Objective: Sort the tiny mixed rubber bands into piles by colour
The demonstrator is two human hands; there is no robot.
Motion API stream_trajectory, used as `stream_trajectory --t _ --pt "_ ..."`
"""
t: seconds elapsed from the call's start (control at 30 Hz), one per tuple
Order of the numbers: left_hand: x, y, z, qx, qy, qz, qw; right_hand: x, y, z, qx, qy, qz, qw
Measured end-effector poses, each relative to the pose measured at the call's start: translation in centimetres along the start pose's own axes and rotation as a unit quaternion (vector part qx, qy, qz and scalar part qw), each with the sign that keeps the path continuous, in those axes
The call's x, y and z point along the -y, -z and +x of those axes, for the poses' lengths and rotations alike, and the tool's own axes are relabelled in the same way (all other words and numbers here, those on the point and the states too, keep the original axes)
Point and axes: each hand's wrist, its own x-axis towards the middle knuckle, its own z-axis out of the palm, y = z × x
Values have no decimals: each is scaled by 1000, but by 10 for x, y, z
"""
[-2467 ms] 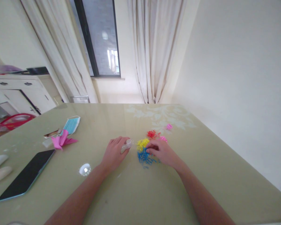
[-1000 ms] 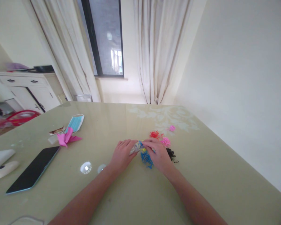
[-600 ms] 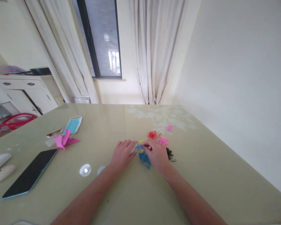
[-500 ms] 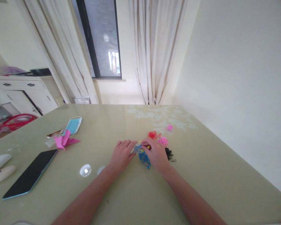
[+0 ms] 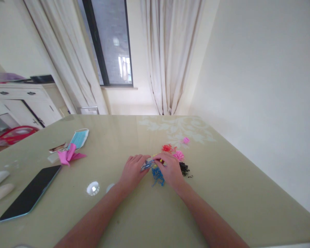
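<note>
My left hand (image 5: 134, 170) is closed around a small clear container (image 5: 147, 165), which lies tilted with its mouth to the right. Blue bits show inside it. At that mouth, the fingertips of my right hand (image 5: 171, 169) are pinched together; what they hold is hidden. Under and beside the right fingers lies a pile of small blue rubber bands (image 5: 158, 177). Yellow bands are mostly covered by the hand. Red bands (image 5: 167, 148) and pink bands (image 5: 179, 155) sit just beyond it, and black bands (image 5: 184, 169) to its right.
A small pink piece (image 5: 186, 140) lies farther back on the table (image 5: 144, 217). To the left are a pink folded-paper shape (image 5: 68, 155), a blue face mask (image 5: 79, 138), a dark tablet-like device (image 5: 31, 193) and a white computer mouse (image 5: 1, 193). A shiny round object (image 5: 93, 188) is near my left forearm.
The right hand went from the blue pile to the container's mouth, and blue bits now show inside the previously clear container. Over the last half second the hands barely moved; the view shifted slightly.
</note>
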Motion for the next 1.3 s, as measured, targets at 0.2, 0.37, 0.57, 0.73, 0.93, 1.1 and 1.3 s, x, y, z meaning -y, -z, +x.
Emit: stream_trajectory --t 0.2,0.37,0.57,0.73,0.93,1.1,1.3 --pt "1 -1 0 -17 51 -77 996 1 12 0 75 135 -53 987" --pt "5 4 4 -86 190 -272 939 -2 39 4 123 7 -6 992" --pt "13 7 7 -114 230 -330 908 -13 49 -2 331 -75 -94 936" --pt "16 6 4 -106 179 -212 955 -10 36 -10 319 -29 -111 941" --pt "21 1 -1 -106 69 -57 990 -12 27 -13 282 15 -79 956" --pt "19 1 -3 -92 56 -32 994 -15 26 -10 273 21 -92 957" --pt "14 6 -4 -68 40 6 997 -13 42 1 224 -9 -79 971"
